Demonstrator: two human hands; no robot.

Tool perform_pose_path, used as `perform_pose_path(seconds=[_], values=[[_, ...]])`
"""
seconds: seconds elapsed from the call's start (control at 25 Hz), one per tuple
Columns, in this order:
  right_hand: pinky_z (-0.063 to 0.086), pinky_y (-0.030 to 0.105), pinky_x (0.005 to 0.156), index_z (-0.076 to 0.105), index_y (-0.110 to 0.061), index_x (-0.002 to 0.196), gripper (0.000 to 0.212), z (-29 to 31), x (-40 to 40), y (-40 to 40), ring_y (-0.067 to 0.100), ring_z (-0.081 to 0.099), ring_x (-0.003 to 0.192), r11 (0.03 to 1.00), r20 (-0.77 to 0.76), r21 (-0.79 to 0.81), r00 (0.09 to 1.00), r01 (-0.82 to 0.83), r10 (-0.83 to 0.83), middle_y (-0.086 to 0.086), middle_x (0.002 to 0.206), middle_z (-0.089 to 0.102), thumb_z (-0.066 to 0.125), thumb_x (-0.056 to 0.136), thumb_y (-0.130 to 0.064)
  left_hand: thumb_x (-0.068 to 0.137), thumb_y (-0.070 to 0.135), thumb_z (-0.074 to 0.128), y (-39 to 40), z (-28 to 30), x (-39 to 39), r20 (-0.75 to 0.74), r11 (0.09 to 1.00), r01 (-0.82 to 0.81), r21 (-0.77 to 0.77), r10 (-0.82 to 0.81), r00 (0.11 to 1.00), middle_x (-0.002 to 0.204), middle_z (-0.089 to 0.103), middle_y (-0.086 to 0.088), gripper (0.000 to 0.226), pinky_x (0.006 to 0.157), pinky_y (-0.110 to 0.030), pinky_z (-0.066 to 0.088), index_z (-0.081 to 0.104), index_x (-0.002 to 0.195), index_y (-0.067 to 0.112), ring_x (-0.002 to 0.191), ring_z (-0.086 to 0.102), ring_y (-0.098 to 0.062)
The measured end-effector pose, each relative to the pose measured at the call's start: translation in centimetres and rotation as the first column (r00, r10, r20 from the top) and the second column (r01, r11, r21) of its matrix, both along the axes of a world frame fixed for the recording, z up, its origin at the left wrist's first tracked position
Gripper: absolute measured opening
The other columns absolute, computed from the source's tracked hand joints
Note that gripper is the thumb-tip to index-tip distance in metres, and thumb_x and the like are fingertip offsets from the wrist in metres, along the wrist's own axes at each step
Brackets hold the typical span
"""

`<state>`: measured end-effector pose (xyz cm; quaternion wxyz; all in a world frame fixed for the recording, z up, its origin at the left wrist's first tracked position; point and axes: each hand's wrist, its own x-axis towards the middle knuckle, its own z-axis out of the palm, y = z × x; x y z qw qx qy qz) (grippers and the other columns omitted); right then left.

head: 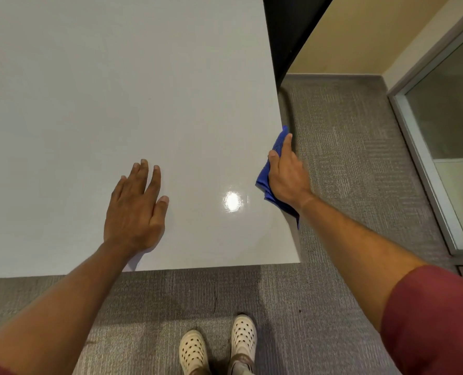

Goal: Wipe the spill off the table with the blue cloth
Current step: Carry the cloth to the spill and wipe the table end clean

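Note:
A blue cloth [265, 180] lies crumpled at the right edge of the white table [116, 90], partly hanging over the side. My right hand [287, 174] presses flat on top of it, fingers pointing away from me, and covers most of the cloth. My left hand [135, 207] rests palm down on the tabletop near the front edge, fingers spread and holding nothing. No spill stands out on the glossy surface; only a bright lamp reflection [232, 202] shows between the hands.
The table's front right corner [296, 259] is close to me. Grey carpet [346, 158] runs to the right and below. A glass door with a metal frame [428, 158] stands far right. My feet in white perforated shoes [216, 345] are below the table edge.

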<state>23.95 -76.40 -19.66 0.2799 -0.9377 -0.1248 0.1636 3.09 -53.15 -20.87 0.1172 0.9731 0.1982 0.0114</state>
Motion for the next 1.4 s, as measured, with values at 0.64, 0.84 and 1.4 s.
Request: perform_pose_path(seconds=[0.64,0.84,1.4], values=[[-0.002,0.045,0.124,0.01,-0.004,0.156,0.074,-0.9,-14.1,-5.6,0.032,-0.006,0.153,0.945,0.29,-0.299,0.931,-0.131,0.221,0.02,0.165,0.001,0.023,0.1,-0.05,0.099,0.036,0.021,-0.8,0.5,-1.9,0.059,1.0,-0.008,-0.019,0.009,0.998,0.163,0.018,-0.016,0.062,0.123,-0.04,0.011,0.028,0.152,0.006,0.152,0.013,-0.026],[0.006,0.046,0.125,0.016,-0.002,0.155,0.074,-1.0,-17.1,-4.3,0.031,0.003,0.154,0.929,0.365,-0.356,0.899,-0.105,0.242,0.021,0.164,0.011,0.02,0.099,-0.05,0.098,0.038,0.019,-1.0,0.3,-5.2,0.001,0.998,0.057,0.012,-0.057,0.998,0.164,0.013,-0.017,0.065,0.122,-0.04,0.007,0.021,0.154,0.007,0.152,0.009,-0.027],[0.013,0.047,0.124,0.023,-0.003,0.154,0.069,-3.3,-20.9,-1.6,0.035,0.018,0.151,0.833,0.498,-0.47,0.691,-0.292,0.523,0.022,0.162,0.021,0.043,0.099,-0.04,0.1,0.038,0.019,-1.5,0.1,-6.0,-0.009,0.995,0.071,0.063,-0.071,0.997,0.164,0.011,-0.016,0.063,0.123,-0.04,0.007,0.016,0.156,0.008,0.152,0.008,-0.026]])
